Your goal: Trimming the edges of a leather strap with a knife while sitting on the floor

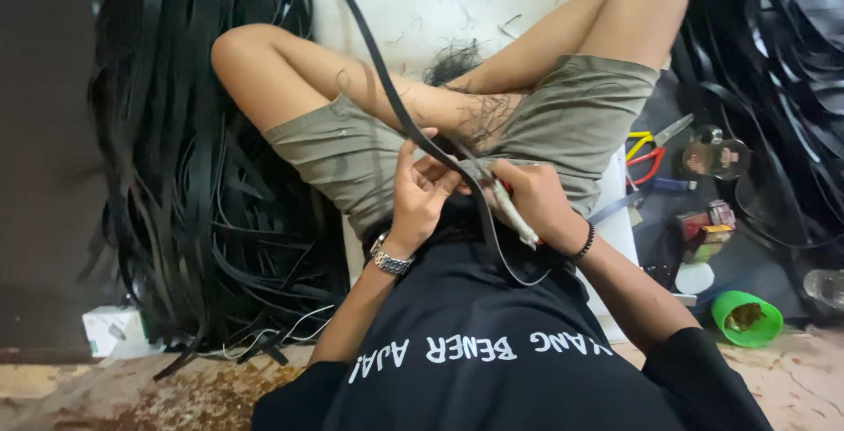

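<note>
Black strap (400, 105) worked over the lap, both hands closed on it.
The strap is pinched by the left hand (420, 192); a white-handled tool (512, 213), possibly a blade, is gripped in the right hand (538, 198) and pressed against it.

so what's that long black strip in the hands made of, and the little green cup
Black strip: probably leather or synthetic leather, matte, bending limply between the left hand and right hand. Green cup: looks like plastic, smooth, evenly bright colour.
</note>
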